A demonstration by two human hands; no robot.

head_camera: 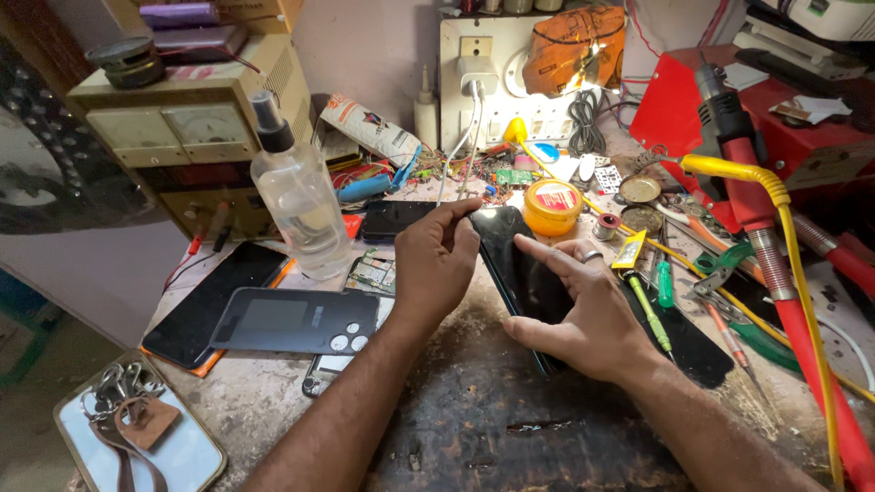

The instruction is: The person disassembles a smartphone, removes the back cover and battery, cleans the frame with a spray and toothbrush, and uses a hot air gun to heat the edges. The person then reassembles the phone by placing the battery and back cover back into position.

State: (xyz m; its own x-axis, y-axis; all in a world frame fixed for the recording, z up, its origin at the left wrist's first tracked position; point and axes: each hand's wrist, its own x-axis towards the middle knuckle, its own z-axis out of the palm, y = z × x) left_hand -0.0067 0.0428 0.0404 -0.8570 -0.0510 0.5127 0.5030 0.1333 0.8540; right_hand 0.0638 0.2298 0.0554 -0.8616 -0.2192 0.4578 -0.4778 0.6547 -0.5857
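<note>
Nearest, the dark worn counter (510,428) carries both forearms. The right hand (583,314) lies on the black phone (519,273), forefinger extended along the glass. The left hand (436,260), fingers curled, grips its far-left edge. The phone's long axis runs away from the camera, leaning left.

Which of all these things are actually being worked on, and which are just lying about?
In hand:
black phone
left hand, holding its top edge
right hand, forefinger on its glass

Lying about:
spray bottle
grey phone cover
yellow tin
green screwdriver
key bunch
</note>
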